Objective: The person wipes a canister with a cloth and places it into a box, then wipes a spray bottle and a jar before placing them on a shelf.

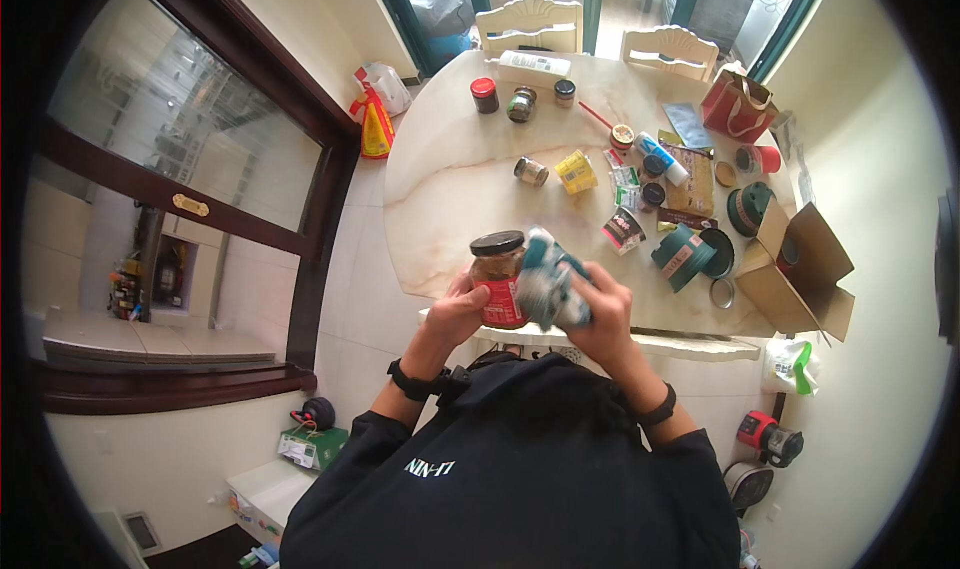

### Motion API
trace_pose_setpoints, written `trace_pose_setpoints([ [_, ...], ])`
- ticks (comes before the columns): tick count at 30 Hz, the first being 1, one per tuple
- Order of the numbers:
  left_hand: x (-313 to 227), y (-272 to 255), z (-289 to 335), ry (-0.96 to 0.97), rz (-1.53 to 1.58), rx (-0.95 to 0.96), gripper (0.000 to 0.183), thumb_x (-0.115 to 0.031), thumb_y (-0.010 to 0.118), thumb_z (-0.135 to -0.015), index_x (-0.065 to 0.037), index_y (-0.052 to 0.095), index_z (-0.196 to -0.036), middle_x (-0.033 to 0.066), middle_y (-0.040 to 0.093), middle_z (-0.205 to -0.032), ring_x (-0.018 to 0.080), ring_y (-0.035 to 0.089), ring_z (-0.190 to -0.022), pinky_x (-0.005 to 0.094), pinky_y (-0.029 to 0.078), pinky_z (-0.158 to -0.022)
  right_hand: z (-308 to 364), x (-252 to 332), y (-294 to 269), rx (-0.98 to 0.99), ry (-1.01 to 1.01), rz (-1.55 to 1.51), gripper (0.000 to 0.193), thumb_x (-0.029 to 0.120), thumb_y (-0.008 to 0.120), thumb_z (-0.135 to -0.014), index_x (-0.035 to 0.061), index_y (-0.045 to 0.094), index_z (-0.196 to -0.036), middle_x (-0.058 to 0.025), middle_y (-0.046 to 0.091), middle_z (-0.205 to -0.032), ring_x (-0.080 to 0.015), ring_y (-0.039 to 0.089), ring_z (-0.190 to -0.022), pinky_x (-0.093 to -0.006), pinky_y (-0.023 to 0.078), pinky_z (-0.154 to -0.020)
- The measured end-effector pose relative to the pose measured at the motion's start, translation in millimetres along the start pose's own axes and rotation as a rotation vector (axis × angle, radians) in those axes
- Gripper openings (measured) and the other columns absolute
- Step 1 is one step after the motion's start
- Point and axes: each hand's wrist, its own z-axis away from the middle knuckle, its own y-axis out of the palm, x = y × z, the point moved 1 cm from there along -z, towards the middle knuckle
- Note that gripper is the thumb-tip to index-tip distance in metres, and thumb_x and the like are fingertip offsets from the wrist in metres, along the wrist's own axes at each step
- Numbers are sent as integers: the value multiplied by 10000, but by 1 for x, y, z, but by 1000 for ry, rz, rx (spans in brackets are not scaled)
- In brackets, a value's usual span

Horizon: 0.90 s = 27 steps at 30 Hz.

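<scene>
Upright in my left hand [457, 311] is a glass jar [497, 281] with a black lid and a red label, held at its lower side over the table's near edge. My right hand [603, 314] grips a bunched blue-green and white cloth [552, 281], which is slightly blurred and comes up against or very near the jar's right side. Beyond them on the table lie a small jar [531, 172] on its side and a yellow cup [576, 171]. A dark cup [624, 231] with a pink and white pattern is tilted to the right of the cloth.
The marble-look table [440, 199] bears several jars at its far side, including a red one [484, 96], and a white bottle [535, 64]. At the right are green tubs [684, 257], an open cardboard box [800, 269] and a red bag [738, 107]. Chairs [530, 24] stand behind.
</scene>
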Motion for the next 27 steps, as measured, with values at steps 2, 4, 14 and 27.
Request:
trace_pose_setpoints([
  [2, 3, 5, -6, -34, 48, 21, 684, -251, 623, -869, 33, 283, -1389, 160, 420, -1374, 255, 455, -1247, 400, 381, -1028, 1, -4, 2, -26, 17, -50, 518, 69, 743, -546, 10, 645, -1052, -168, 609, -901, -337, 616, -688, -383, 500, -591],
  [4, 3, 4, -6, -53, 83, 15, 681, -243, 619, -869, 28, 279, -1393, 163, 400, -1389, 256, 438, -1263, 407, 359, -1045, 10, 7, -1, -62, 17, -21, 514, 79, 747, -549, -3, 645, -1045, -163, 605, -886, -331, 613, -678, -383, 495, -592],
  [14, -14, 27, -12, -153, -532, 91, 1050, -309, 803, -730, -21, 57, -1410, 136, 370, -1372, 207, 366, -1280, 371, 323, -1061, 21, 15, -10, -196, -55, 20, 512, 84, 758, -548, -18, 658, -1040, -161, 613, -880, -288, 626, -646, -341, 499, -572],
  [27, -7, 30, -18, -117, -454, -86, 708, 25, 771, -641, -4, 447, -1270, 80, 593, -1159, 148, 574, -1034, 317, 469, -918, 11, 25, -13, -209, -37, 31, 482, 31, 720, -556, -26, 657, -1030, -161, 617, -864, -295, 636, -670, -339, 506, -590],
])
